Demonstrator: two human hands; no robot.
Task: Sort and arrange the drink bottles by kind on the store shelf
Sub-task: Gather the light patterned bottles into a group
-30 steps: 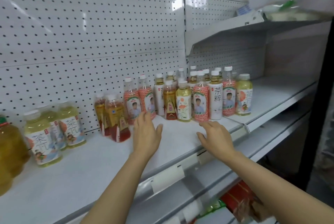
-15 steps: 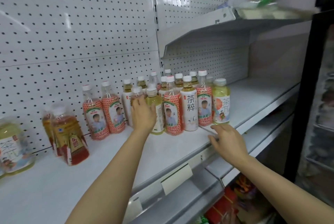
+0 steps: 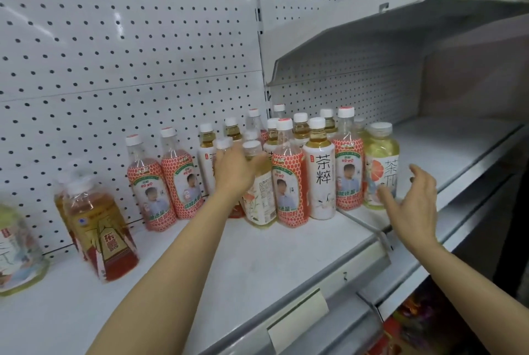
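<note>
A mixed cluster of drink bottles stands mid-shelf on the white store shelf (image 3: 257,268). My left hand (image 3: 234,168) is closed around the neck of an amber tea bottle (image 3: 224,143) with a red label, mostly hidden by the hand. Touching my fingers is a pale yellow bottle (image 3: 259,200). Bottles with red net labels (image 3: 289,188), a white-label tea bottle (image 3: 320,180) and a yellow-green grapefruit bottle (image 3: 382,160) stand to the right. My right hand (image 3: 412,205) is open, fingers spread, beside the grapefruit bottle's base.
Two amber red-label bottles (image 3: 100,234) stand apart at the left, and a pale green bottle (image 3: 17,254) is at the far left edge. An upper shelf (image 3: 357,28) overhangs at the right. A price-tag holder (image 3: 297,311) lines the front rail. Red packages (image 3: 415,326) lie below.
My left hand reached forward from the shelf surface and closed on the amber bottle in the cluster. My right hand lifted off the shelf edge toward the grapefruit bottle. The view shifted right.
</note>
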